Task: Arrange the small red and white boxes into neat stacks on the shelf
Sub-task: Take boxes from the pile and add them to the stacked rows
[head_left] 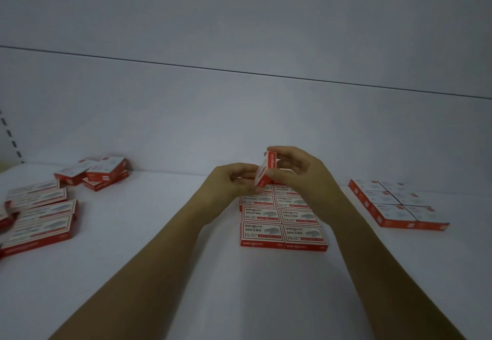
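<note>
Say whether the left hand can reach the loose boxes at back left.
Likely yes: only bare shelf lies between left hand and loose boxes, though it shares the held box with the right hand.

Tilted box (266, 170) between both hands, above box grid (283, 222)

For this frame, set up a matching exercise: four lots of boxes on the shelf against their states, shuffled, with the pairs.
Things:
1. held box
2. centre boxes
3. right-side boxes
4. left-side boxes

States:
A. loose and jumbled, some overlapping
B. flat two-wide grid, printed faces readable
C. tilted in the air, pinched by left hand and right hand
D. tidy block off to one side, untouched

Pairs: 1-C, 2-B, 3-D, 4-A
</note>
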